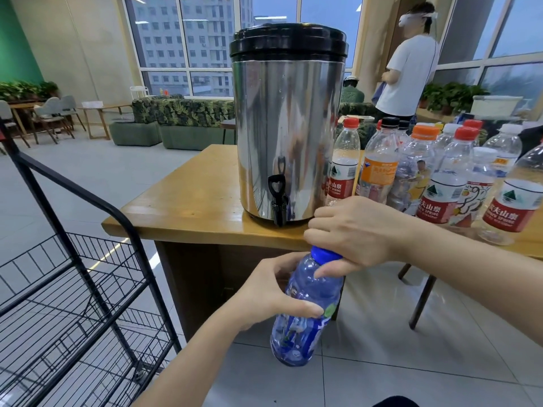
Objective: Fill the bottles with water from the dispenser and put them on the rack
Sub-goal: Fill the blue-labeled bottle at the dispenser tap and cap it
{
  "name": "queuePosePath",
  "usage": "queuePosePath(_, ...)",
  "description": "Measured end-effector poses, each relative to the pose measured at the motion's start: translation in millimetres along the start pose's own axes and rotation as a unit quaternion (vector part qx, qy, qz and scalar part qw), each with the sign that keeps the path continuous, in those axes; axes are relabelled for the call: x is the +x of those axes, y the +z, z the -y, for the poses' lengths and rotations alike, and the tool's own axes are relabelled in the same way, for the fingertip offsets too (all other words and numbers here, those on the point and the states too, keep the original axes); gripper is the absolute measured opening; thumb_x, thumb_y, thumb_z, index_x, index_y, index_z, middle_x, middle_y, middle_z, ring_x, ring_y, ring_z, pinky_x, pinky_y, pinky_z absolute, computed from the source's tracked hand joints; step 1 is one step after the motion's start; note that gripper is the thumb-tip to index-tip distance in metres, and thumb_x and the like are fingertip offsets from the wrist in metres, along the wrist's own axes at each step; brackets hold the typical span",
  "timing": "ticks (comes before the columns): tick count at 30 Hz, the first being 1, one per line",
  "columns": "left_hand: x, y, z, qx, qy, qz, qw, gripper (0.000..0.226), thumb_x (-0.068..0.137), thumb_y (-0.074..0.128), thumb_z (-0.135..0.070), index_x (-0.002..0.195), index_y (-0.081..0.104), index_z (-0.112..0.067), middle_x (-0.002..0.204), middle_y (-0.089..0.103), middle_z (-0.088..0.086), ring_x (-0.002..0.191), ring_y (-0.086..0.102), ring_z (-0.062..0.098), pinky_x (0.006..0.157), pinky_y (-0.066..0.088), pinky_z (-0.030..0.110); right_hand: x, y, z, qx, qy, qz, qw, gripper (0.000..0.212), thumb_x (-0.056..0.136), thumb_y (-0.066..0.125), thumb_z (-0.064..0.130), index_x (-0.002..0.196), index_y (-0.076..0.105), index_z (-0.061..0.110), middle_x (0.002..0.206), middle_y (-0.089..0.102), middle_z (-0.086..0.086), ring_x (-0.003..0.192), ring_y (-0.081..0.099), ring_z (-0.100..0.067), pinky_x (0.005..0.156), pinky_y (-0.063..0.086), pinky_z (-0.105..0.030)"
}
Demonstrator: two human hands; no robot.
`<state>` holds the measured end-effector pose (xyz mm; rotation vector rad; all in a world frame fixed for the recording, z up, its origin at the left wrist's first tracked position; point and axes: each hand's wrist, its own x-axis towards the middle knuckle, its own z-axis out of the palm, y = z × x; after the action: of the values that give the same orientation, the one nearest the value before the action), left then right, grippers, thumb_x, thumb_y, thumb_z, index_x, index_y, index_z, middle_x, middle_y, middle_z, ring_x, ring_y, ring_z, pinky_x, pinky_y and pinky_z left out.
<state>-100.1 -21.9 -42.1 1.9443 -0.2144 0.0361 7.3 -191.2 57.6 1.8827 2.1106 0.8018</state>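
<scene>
- The left hand (264, 292) wraps around the middle of a blue bottle (305, 333), with the fingers curled over its label and the thumb on the near side.
- The right hand (352, 230) comes from above, its fingers and thumb closed round the blue cap (323, 254).
- The blue bottle is in the air, slightly tilted, in front of the table (188, 207) edge and lower than the tap (277, 198).
- The steel dispenser (288, 127) stands on the table corner with its black lid on.
- A group of capped plastic bottles (440, 171) stands on the table to the right of the dispenser.
- The black wire rack (73, 289) stands on the floor to the left.
</scene>
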Motion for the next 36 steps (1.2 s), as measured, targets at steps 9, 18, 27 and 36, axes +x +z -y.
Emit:
queuePosePath(9, -1.3, 23.8, 22.2, 0.055, -0.033, -0.154, 0.986, 0.07, 0.065, 0.089, -0.033, 0.12, 0.05, -0.05, 0.102, 0.062, -0.038, 0.104, 0.055, -0.018, 0.081, 0.045, 0.007, 14.7, 33.4, 31.0, -0.042, 0.272, 0.023, 0.961, 0.076, 0.088, -0.007, 0.06, 0.056, 0.048, 0.019, 0.049, 0.039, 0.007, 0.043, 0.036, -0.012, 0.043, 0.02, -0.026)
queuePosePath(18, -8.5, 27.9, 35.2, 0.031, -0.045, -0.201, 0.978, 0.07, 0.064, 0.09, -0.033, 0.107, 0.043, -0.062, 0.099, 0.06, -0.04, 0.104, 0.055, -0.018, 0.078, 0.044, 0.004, 20.2, 56.0, 42.4, -0.003, 0.328, -0.038, 0.944, 0.062, 0.093, 0.008, 0.054, 0.056, 0.046, 0.022, 0.046, 0.04, 0.007, 0.04, 0.041, -0.012, 0.041, 0.02, -0.025)
queuePosePath(27, -7.7, -70.8, 5.5, -0.003, -0.018, -0.342, 0.94, 0.055, 0.064, 0.088, -0.021, 0.111, 0.062, -0.03, 0.1, 0.073, -0.01, 0.092, 0.07, 0.008, 0.087, 0.057, 0.041, -5.7, 69.3, 34.1, 0.131, 0.47, -0.106, 0.866, 0.067, 0.088, 0.004, 0.074, 0.082, 0.055, 0.031, 0.064, 0.056, 0.011, 0.061, 0.054, 0.0, 0.055, 0.042, -0.022)
queuePosePath(36, 87.7, -224.6, 16.3, 0.105, -0.016, -0.511, 0.853, 0.081, 0.06, 0.092, -0.038, 0.13, 0.055, -0.02, 0.12, 0.067, 0.001, 0.102, 0.066, 0.019, 0.091, 0.054, 0.05, -10.6, 93.6, 11.4, 0.123, 0.53, -0.085, 0.835, 0.059, 0.086, 0.009, 0.07, 0.092, 0.058, 0.037, 0.067, 0.057, 0.017, 0.066, 0.055, 0.0, 0.057, 0.045, -0.021)
